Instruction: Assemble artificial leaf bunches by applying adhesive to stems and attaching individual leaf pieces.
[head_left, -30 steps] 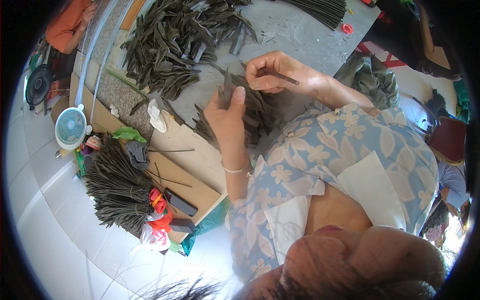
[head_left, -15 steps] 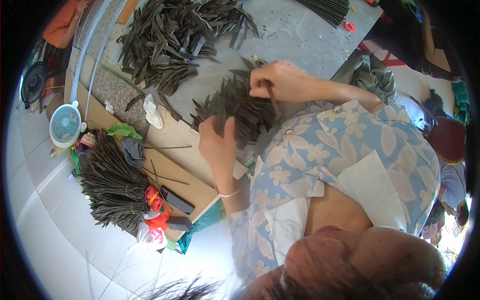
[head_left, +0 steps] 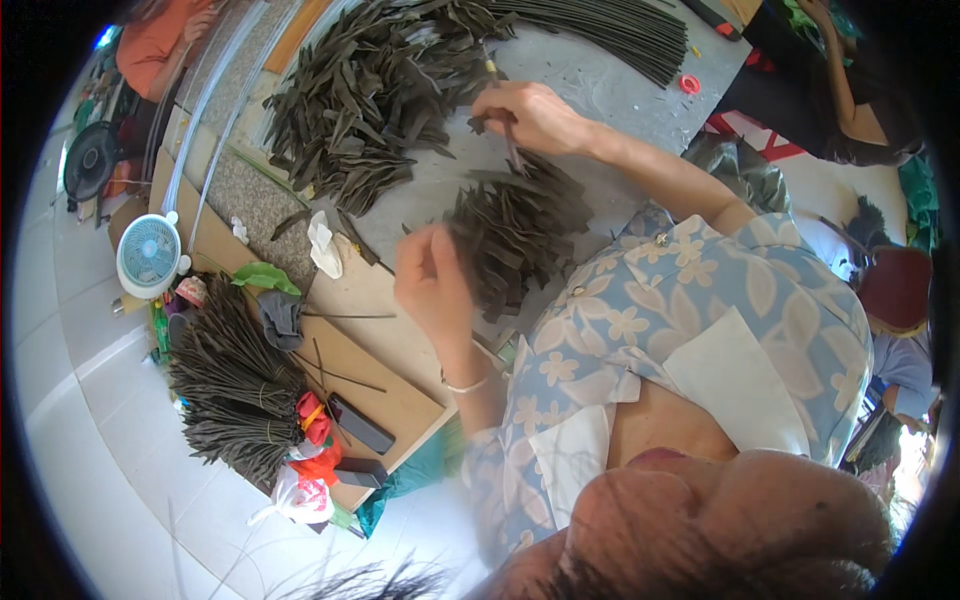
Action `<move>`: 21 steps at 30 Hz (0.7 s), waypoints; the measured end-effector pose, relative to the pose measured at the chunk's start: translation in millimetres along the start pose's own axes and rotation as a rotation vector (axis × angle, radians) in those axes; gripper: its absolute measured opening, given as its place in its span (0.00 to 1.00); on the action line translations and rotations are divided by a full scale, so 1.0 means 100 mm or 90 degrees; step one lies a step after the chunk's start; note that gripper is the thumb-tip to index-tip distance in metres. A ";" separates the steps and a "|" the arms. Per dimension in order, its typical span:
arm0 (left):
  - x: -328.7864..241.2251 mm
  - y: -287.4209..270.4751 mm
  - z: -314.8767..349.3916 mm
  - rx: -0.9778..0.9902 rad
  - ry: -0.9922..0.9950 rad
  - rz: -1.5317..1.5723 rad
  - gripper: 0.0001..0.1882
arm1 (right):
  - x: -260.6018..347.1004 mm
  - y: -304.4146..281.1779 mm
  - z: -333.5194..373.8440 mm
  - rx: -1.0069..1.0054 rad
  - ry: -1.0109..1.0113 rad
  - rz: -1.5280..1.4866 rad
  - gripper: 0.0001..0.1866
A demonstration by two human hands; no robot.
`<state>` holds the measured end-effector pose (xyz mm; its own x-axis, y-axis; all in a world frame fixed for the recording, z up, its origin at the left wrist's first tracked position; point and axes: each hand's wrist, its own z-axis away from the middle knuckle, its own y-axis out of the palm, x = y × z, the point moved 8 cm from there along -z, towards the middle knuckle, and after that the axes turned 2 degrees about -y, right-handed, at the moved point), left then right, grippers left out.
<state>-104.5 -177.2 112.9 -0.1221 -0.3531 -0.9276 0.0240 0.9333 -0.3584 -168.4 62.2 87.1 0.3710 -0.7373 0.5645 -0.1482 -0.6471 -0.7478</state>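
My right hand (head_left: 535, 116) is closed around a slim stick (head_left: 490, 68) with a pale yellowish part near its upper end; it slants down through the fist. A small dark scrap shows at the fingertips. Below that hand lies a loose heap of dark grey-brown leaf-like strips (head_left: 525, 225) at the near edge of the grey table (head_left: 590, 90). To its left, my left hand (head_left: 436, 285) is raised with the fingers bent together, slightly blurred; what they pinch, if anything, is hidden. A larger pile of similar strips (head_left: 365, 100) spreads farther back.
Thin dark rods (head_left: 610, 35) lie at the back. A red ring (head_left: 689, 84) sits near the table's right side. On the left are a small blue-white fan (head_left: 150, 255), tied dark bundles (head_left: 235, 385), a phone (head_left: 360, 423) and a white tissue (head_left: 324, 245). Other people are nearby.
My right hand, with the stick, has moved up and away from the near heap. My left hand has drawn slightly back from the heap, its fingers now bent together. The view has shifted slightly.
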 end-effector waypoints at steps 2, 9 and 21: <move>-0.07 0.15 -0.07 0.032 -0.075 0.086 0.14 | 0.31 -0.25 0.05 -0.042 0.014 -0.221 0.14; 0.13 0.68 -0.24 0.173 -0.253 0.383 0.16 | 0.84 -0.29 0.49 -0.002 -0.116 -0.309 0.14; 0.03 0.68 -0.11 0.165 -0.163 0.318 0.09 | 0.43 0.08 0.41 0.052 0.190 -0.688 0.08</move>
<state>-114.0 -113.9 86.7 0.2068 0.0881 -0.9744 0.2614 0.9548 0.1418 -116.1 33.5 91.3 0.0329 0.1794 0.9832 0.1831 -0.9682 0.1706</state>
